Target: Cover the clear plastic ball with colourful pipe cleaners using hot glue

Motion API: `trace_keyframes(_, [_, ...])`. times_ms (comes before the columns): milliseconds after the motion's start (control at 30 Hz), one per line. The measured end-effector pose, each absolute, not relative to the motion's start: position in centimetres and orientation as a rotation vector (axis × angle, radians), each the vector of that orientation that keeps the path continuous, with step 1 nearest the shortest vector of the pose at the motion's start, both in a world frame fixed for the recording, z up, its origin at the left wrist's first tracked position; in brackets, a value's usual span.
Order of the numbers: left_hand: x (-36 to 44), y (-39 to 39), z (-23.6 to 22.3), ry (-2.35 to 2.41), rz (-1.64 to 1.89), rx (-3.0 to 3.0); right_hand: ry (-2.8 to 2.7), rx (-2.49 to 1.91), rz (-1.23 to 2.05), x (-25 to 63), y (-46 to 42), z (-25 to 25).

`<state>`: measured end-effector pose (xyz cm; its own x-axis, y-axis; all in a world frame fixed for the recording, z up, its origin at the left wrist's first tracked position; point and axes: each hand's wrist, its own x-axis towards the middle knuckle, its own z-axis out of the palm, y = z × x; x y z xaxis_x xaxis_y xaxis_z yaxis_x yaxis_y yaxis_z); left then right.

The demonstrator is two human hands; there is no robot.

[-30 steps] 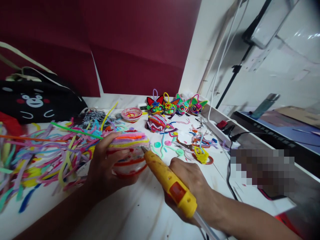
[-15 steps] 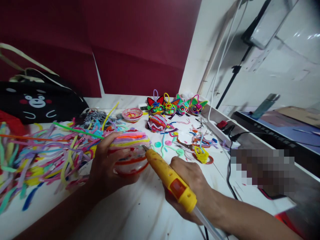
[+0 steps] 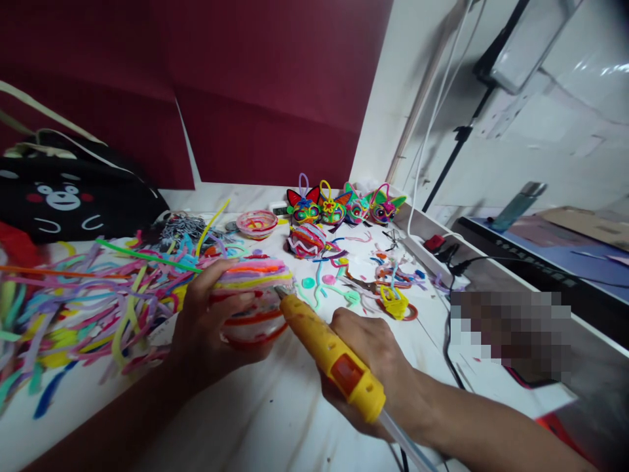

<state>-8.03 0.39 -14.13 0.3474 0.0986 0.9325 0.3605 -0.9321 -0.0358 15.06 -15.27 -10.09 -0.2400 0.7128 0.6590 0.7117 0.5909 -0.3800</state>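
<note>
My left hand (image 3: 213, 321) is wrapped around a clear plastic ball (image 3: 255, 314) banded with pipe cleaners in pink, orange, purple and yellow on top and red lower down. In my right hand (image 3: 363, 367) is a yellow hot glue gun (image 3: 329, 347), with a clear glue stick (image 3: 405, 442) coming out of its back end. The gun's metal nozzle touches or nearly touches the ball's right side, just under the yellow strip. Which finger rests on the trigger is hidden.
Loose pipe cleaners (image 3: 98, 308) pile up on the left before a black bag (image 3: 69, 196). Behind stand several cat-like ornaments (image 3: 334, 208), a striped ball (image 3: 308, 241) and a bowl-shaped half (image 3: 256, 224). Scissors (image 3: 405, 309) lie right, near a power strip (image 3: 427, 252) and cables.
The glue gun's nozzle has shifted slightly left along the ball's side. Both hands keep their grip, and the whole view has moved a little.
</note>
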Motion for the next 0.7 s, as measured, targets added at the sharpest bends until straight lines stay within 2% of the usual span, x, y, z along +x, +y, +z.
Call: trace_keyframes(700, [-8.08, 0.28, -14.02, -0.398, -1.598, -2.36, -1.981, -1.116, -0.026, 14.76, -15.36, -9.98])
